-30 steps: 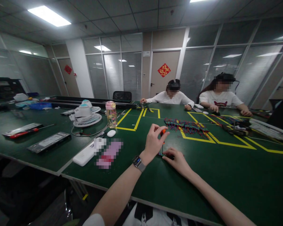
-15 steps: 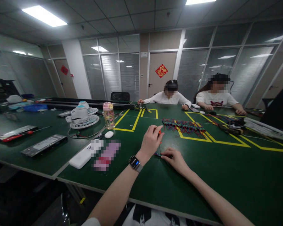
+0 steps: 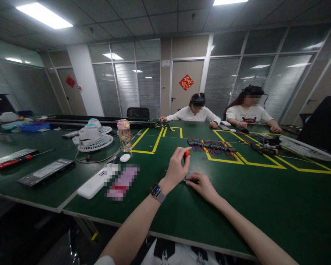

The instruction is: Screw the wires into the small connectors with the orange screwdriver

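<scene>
2 hands at a small green circuit board (image 3: 184, 180) on a green table (image 3: 253, 213).

The left hand (image 3: 178, 165) curls its thumb and fingers around the orange handle of a screwdriver (image 3: 187, 155), directly above the board; whether the tip touches cannot be told. The right hand (image 3: 202, 186) makes a narrow fingertip pinch at the board's right end, the board lying low against the tabletop, short of a bundle of red-and-blue wired parts (image 3: 213, 147). The board is judged light, stiff and somewhat fragile, apt to skid on the smooth surface; it is best held by its edges, with components left uncovered. The handle, probably hard and light, suits a grip around its sides.
</scene>
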The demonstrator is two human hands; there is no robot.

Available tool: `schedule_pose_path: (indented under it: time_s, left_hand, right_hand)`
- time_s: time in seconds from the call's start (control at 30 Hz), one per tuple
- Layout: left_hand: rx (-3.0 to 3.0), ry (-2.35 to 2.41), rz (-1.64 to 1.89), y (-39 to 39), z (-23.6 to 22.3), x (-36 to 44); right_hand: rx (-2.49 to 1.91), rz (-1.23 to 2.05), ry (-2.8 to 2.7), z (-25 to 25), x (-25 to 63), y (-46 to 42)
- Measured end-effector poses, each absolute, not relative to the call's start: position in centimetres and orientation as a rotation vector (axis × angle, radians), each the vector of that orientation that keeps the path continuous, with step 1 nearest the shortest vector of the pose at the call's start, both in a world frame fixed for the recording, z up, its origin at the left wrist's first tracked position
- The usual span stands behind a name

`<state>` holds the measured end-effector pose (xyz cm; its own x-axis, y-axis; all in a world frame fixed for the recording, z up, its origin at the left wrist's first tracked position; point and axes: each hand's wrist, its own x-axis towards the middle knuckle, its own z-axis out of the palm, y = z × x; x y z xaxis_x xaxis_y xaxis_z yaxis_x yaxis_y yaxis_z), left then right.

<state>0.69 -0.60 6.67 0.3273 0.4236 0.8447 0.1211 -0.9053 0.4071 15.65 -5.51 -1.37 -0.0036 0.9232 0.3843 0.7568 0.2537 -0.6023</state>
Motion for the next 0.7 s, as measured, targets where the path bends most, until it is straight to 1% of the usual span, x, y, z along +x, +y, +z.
schedule_pose_path:
  time_s: [0.07, 0.23, 0.43, 0.6, 0.7]
  left_hand:
    - [2.278, 0.457, 1.598, -0.7, 6.8, 0.6]
    - [2.180, 0.552, 1.629, -0.4, 6.9, 0.6]
    - [2.132, 0.462, 1.574, -0.2, 6.9, 0.4]
    - [2.082, 0.562, 1.622, 0.0, 6.9, 0.3]
    - [2.069, 0.498, 1.563, 0.3, 6.9, 0.2]
  right_hand:
    - [-1.545, 0.298, -1.789, -1.4, 15.7, -5.5]
    - [-1.548, 0.300, -1.791, -1.2, 15.8, -5.5]
    - [-1.555, 0.292, -1.784, -1.3, 15.7, -5.6]
    - [-1.552, 0.255, -1.798, -1.3, 15.7, -5.6]
    - [-1.550, 0.264, -1.800, -1.3, 15.6, -5.6]
